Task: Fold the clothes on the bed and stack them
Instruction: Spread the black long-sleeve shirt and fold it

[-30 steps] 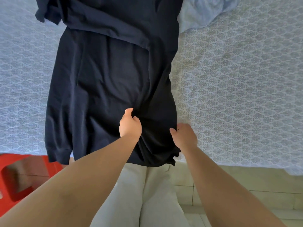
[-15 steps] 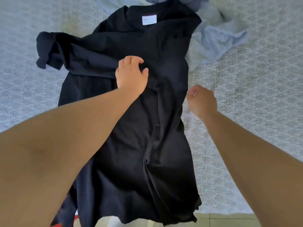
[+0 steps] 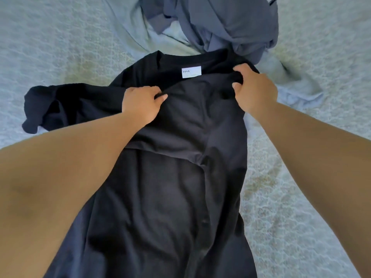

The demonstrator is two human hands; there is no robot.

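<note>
A black t-shirt [image 3: 176,187] lies lengthwise on the bed, collar at the far end with a white label [image 3: 191,72] showing. Its right side is folded over the body; the left sleeve [image 3: 60,105] spreads out to the left. My left hand [image 3: 142,105] pinches the folded fabric edge near the chest. My right hand [image 3: 254,91] grips the cloth at the right shoulder, just below the collar. A crumpled grey-blue garment [image 3: 224,25] sits beyond the collar.
A pale blue patterned bedspread [image 3: 313,177] covers the bed on all sides. A light blue cloth [image 3: 297,91] lies under the grey-blue garment, to the right of the shirt's shoulder.
Both hands moved from the shirt's hem up to its top. The left hand now pinches the fold and the right hand, free half a second ago, has taken hold of the shoulder.
</note>
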